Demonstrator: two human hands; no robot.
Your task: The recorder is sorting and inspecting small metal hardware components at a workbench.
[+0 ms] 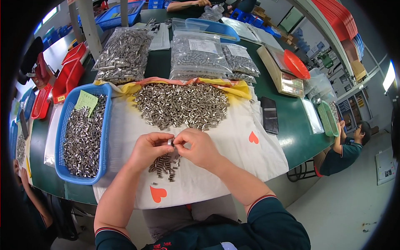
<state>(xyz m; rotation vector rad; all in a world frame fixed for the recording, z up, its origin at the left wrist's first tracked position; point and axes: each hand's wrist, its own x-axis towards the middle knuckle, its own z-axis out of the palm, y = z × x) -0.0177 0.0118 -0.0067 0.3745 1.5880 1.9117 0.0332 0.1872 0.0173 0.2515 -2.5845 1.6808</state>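
My left hand (148,149) and my right hand (197,147) meet above a white cloth (246,166) printed with orange hearts. Between the left thumb and forefinger sits a small metal sleeve (170,142), silvery and tube-shaped. The right thumb and fingertips pinch close against it; whether they grip the same piece or another is hidden. Under the hands lies a small loose group of metal sleeves (163,167). Beyond them spreads a large heap of similar sleeves (183,104). At the left, a blue plastic basket (105,137) holds many more, with a yellow-green slip (86,101) on top.
Clear bags of metal parts (124,52) (196,56) stand behind the heap. A dark phone-like case (269,115) lies on the green table (298,133) at right. Red bins (71,77) are at far left. A co-worker (343,152) sits at the right.
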